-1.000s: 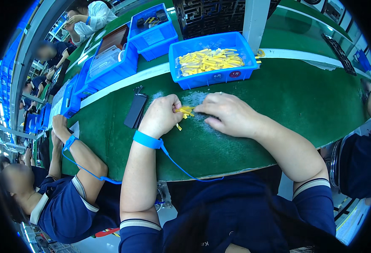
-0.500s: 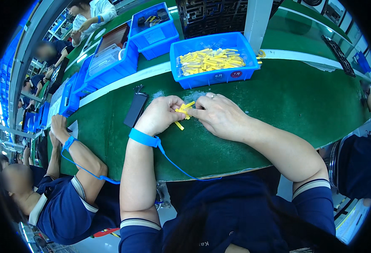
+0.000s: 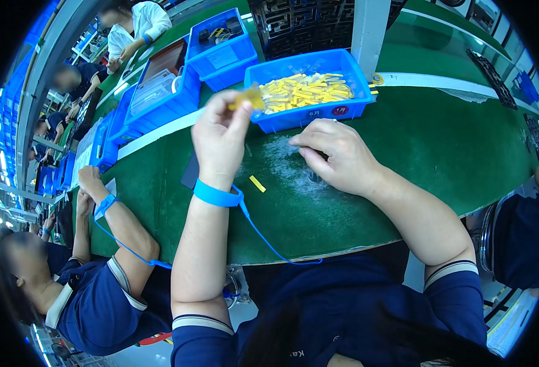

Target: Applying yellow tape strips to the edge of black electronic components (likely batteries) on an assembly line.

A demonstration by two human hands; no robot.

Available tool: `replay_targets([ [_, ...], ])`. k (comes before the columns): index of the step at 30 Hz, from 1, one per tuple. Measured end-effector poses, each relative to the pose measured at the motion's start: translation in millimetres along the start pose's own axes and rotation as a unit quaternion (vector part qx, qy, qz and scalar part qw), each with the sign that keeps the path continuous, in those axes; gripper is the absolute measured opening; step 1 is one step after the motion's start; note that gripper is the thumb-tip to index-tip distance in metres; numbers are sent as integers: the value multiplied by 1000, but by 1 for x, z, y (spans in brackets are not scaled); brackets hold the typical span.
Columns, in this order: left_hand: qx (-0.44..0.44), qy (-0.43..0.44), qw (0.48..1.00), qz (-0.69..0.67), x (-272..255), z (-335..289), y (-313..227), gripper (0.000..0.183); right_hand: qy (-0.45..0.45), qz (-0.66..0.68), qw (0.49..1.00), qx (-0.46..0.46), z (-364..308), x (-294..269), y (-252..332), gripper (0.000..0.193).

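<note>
- While the left hand [image 3: 215, 137] is raised at the near left corner of an open blue bin [image 3: 285, 120], its thumb and fingers pinch a small yellow bunch [image 3: 249, 98], too blurred to count the pieces in it.
- The bunch is at that corner, in line with the rim; whether it touches the bin cannot be told.
- The right hand [image 3: 337, 153] is over the green table [image 3: 419, 144], fingers curled and thumb close to the forefinger; I cannot tell whether anything is between them.
- Many loose yellow strips [image 3: 309, 90], with clear film-like parts among them, lie heaped inside the bin.
- A single yellow strip [image 3: 257, 184] lies flat on the table between the two forearms, apart from both hands.
- Just left of the left wrist, a flat black piece [image 3: 189, 171] rests on the table, partly hidden by the arm.
- A blue wristband [image 3: 215, 194] with a thin blue cord [image 3: 252, 225] circles the left wrist.
- Behind the bin stand a pale post [image 3: 367, 37] and a black lattice panel [image 3: 300, 27].
- Further left, a co-worker's forearm [image 3: 127, 227] wears a similar blue band.
</note>
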State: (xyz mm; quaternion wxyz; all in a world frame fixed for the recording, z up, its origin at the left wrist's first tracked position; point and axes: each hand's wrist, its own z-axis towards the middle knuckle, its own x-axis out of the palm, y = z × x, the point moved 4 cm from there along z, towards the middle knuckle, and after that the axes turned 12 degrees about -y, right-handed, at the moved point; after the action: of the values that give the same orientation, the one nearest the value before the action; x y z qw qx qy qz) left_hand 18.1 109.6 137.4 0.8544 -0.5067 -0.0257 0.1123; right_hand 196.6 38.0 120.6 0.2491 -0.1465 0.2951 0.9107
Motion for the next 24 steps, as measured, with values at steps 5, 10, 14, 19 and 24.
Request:
replay_targets([
  [5, 330, 32, 893, 304, 20, 9, -11, 24, 21, -3, 1000, -12, -4, 2, 4, 10],
  [10, 197, 36, 938, 284, 9, 5, -6, 22, 45, -5, 999, -1, -3, 2, 3, 10],
  [14, 142, 239, 913, 300, -9, -7, -4, 17, 58, 7, 998, 4, -6, 5, -1, 11],
  [19, 118, 367, 870, 308, -22, -39, 0, 20, 72, 12, 997, 13, -8, 8, 0, 10],
  [24, 108, 407, 831, 363, -21, -40, 5, 14, 82, 13, 996, 20, -8, 7, 1, 10],
])
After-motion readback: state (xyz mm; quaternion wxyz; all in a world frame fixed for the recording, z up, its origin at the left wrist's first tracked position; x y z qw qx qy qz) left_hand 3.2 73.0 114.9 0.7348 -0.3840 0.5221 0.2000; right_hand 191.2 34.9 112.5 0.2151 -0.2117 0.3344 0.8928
